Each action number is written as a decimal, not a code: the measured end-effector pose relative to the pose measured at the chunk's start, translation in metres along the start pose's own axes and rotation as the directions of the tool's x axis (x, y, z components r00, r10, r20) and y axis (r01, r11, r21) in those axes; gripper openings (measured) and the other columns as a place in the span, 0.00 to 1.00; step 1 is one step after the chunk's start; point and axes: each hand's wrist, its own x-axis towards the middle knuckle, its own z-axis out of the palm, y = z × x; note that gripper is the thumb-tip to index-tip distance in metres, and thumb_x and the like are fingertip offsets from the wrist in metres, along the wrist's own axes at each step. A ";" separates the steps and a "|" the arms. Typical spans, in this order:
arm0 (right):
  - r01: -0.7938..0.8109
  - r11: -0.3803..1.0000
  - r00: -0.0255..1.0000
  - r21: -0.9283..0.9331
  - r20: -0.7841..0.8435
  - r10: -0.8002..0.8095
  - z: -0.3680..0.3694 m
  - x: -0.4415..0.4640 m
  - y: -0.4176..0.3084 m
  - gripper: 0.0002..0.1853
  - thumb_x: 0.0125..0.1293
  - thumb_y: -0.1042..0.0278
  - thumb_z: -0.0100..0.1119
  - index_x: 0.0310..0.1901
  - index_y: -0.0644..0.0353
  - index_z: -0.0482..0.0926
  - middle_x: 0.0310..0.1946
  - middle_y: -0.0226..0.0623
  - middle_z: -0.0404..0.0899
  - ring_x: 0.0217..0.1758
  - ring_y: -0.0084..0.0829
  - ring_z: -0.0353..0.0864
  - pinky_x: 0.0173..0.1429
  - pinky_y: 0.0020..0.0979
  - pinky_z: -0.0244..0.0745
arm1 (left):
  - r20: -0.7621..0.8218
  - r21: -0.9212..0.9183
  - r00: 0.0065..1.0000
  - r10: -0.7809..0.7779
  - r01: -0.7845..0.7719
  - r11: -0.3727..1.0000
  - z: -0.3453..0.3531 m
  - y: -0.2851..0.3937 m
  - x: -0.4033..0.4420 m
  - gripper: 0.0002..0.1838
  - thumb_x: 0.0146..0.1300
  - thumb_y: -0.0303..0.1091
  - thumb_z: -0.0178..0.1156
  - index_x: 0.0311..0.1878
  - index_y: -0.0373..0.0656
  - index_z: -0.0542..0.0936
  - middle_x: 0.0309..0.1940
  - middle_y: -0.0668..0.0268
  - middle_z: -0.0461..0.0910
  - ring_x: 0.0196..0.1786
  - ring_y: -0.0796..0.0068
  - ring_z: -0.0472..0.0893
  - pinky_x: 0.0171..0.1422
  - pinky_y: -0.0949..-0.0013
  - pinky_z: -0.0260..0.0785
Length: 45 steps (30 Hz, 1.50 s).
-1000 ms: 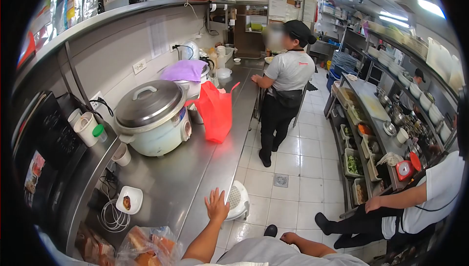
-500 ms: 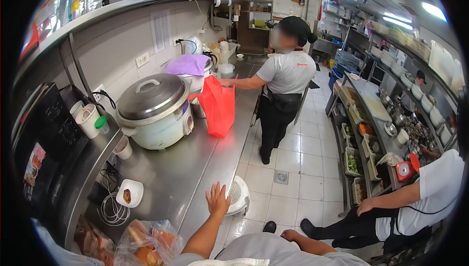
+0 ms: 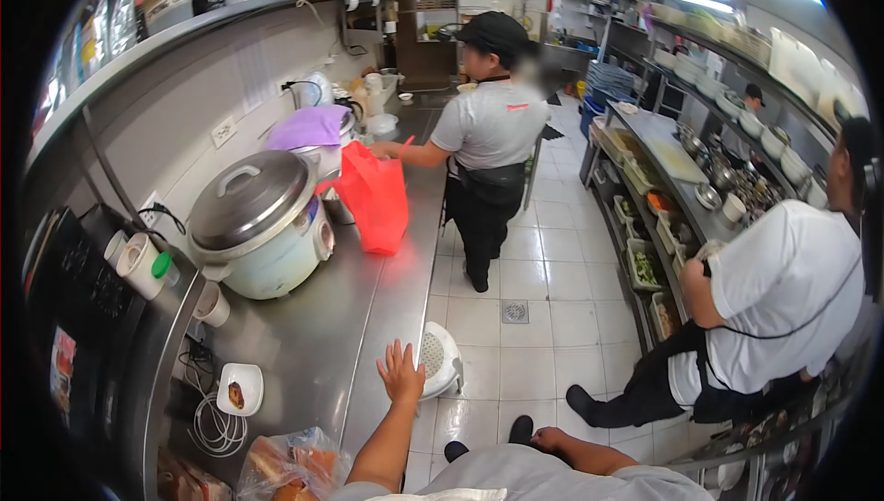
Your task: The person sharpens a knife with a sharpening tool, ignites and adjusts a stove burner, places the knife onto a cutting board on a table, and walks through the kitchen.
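Note:
My left hand [image 3: 401,372] lies flat with fingers spread at the edge of the steel counter [image 3: 378,303], holding nothing. A white stool [image 3: 442,360] with a dotted seat stands on the floor beside it. My right hand [image 3: 549,439] hangs low by my body, its fingers loosely curled, with nothing visible in it. On the counter are a large rice cooker [image 3: 262,266] with a metal lid and a red bag [image 3: 376,202]. Nearer me are a small white dish [image 3: 250,378] with a brown piece of food and a clear plastic bag [image 3: 293,460] of bread-like items.
A co-worker [image 3: 497,114] in a grey shirt stands at the counter, one hand near the red bag. Another person [image 3: 773,289] in a white shirt is close on the right, by a prep station [image 3: 677,156] with food bins. A floor drain [image 3: 515,311] lies between.
My view has turned slightly right. The person in white has turned and stands further into view, arm now raised toward the prep station. The co-worker's head has turned. My left hand stays at the counter edge.

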 end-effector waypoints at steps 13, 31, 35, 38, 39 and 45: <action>-0.085 0.989 0.985 0.123 -0.136 0.102 0.012 -0.062 0.036 0.21 0.60 0.49 0.47 0.31 0.59 0.80 0.28 0.40 0.81 0.31 0.40 0.80 0.41 0.40 0.74 | -0.164 0.009 0.957 0.238 -0.239 0.971 0.037 -0.028 0.010 0.27 0.48 0.39 0.61 0.52 0.37 0.75 0.54 0.51 0.73 0.61 0.52 0.68 0.67 0.51 0.54; -0.414 0.058 0.388 0.908 0.119 0.914 0.281 -0.431 0.152 0.14 0.50 0.64 0.49 0.27 0.65 0.82 0.24 0.46 0.81 0.32 0.42 0.82 0.40 0.43 0.75 | 0.637 -0.684 -0.176 0.751 -0.578 0.445 0.147 0.203 -0.279 0.22 0.56 0.44 0.59 0.48 0.37 0.77 0.42 0.51 0.79 0.47 0.53 0.78 0.53 0.59 0.68; -0.475 0.014 0.345 0.880 0.171 0.923 0.341 -0.447 0.126 0.14 0.52 0.65 0.49 0.28 0.66 0.82 0.28 0.48 0.81 0.35 0.43 0.82 0.41 0.43 0.75 | 0.720 -0.638 -0.294 0.629 -0.637 0.432 0.176 0.289 -0.329 0.22 0.59 0.45 0.58 0.47 0.36 0.78 0.42 0.53 0.80 0.47 0.59 0.79 0.54 0.64 0.68; -0.448 -0.010 0.327 0.894 0.175 0.929 0.373 -0.436 0.092 0.13 0.53 0.64 0.49 0.27 0.65 0.81 0.29 0.48 0.81 0.36 0.43 0.82 0.40 0.43 0.75 | 0.642 -0.738 -0.373 0.670 -0.539 0.407 0.178 0.337 -0.354 0.20 0.59 0.42 0.57 0.47 0.35 0.78 0.38 0.55 0.81 0.45 0.65 0.79 0.50 0.68 0.69; -0.422 -0.063 0.307 0.904 0.208 0.929 0.380 -0.430 0.079 0.13 0.54 0.64 0.50 0.26 0.63 0.81 0.29 0.48 0.81 0.36 0.42 0.82 0.38 0.43 0.76 | 0.639 -0.751 -0.395 0.660 -0.507 0.424 0.178 0.347 -0.360 0.19 0.59 0.40 0.56 0.47 0.35 0.78 0.36 0.56 0.81 0.44 0.67 0.79 0.49 0.68 0.69; -0.244 -0.089 0.224 0.966 0.146 0.964 0.407 -0.390 -0.056 0.17 0.58 0.51 0.48 0.36 0.52 0.81 0.38 0.40 0.81 0.43 0.41 0.79 0.47 0.40 0.72 | 0.832 -0.540 -0.373 0.410 -0.711 0.450 0.253 0.310 -0.363 0.18 0.56 0.42 0.54 0.44 0.39 0.76 0.35 0.62 0.80 0.36 0.69 0.81 0.26 0.69 0.68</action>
